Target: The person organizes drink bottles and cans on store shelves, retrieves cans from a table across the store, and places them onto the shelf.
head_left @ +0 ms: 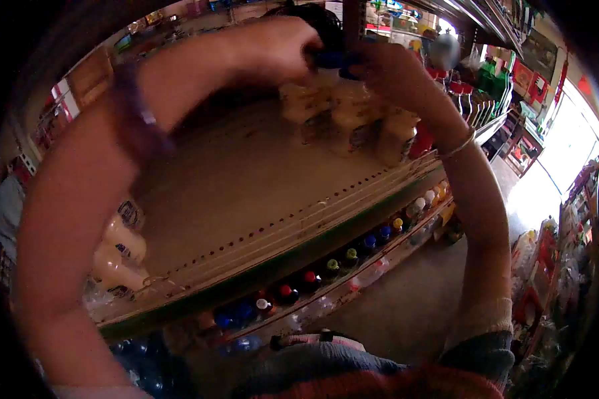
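Above the upper shelf [246,179]: your left hand [286,50] and right hand [385,70], blurred; you cannot tell whether either is open or closed.
Between your hands: a dark blue item [334,60], its shape unclear, its ends hidden by fingers.
Just below: pale containers [351,120], labels unreadable.
Shelf's left end: pale bottles [121,246], partly cut off by your forearm.
Lower row: capped bottles [311,276], mostly shadowed.

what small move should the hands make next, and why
Probably ease the small dark blue object between the left hand and right hand toward the bare middle of the wide pale shelf: both hands look raised close to the cream-coloured containers, which might get knocked, while the middle has room.
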A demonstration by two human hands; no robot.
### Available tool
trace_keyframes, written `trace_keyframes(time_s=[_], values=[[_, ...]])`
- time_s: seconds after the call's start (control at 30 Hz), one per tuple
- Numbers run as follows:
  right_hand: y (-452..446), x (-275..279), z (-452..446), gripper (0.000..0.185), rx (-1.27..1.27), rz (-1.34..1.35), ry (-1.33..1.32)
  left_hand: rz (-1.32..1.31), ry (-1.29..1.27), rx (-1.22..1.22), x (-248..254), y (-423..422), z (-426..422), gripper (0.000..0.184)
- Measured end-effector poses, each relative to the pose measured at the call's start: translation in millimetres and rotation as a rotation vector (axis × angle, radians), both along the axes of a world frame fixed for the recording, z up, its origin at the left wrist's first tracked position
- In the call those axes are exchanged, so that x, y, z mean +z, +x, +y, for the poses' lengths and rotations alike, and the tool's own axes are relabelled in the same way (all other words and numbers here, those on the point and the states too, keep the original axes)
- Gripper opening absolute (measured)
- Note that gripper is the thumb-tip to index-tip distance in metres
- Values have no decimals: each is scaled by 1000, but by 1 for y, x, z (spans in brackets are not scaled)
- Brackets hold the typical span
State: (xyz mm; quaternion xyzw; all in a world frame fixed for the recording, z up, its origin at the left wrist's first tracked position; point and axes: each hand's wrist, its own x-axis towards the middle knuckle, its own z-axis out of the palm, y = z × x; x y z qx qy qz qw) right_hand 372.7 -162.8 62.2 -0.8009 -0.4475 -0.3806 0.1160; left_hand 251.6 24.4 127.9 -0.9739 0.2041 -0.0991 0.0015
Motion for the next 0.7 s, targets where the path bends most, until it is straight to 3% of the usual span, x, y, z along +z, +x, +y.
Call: trace_keyframes(time_s=[0.2,0.47,0.57,0.6,0.7], values=[[1,-14,-3,39,55,34,-50,-170,141,127,-32,65,-47,55],[-21,-15,13,45,173,49,107,-166,131,105,-32,45,-28,48],[-49,-10,35,44,306,161,99,-18,61,-15,-17,12,4,48],[-60,-9,44,44,354,162,109,16,21,31,-11,-8,10,61],[-91,-3,78,44,480,179,97,252,-72,108,10,-56,32,43]])
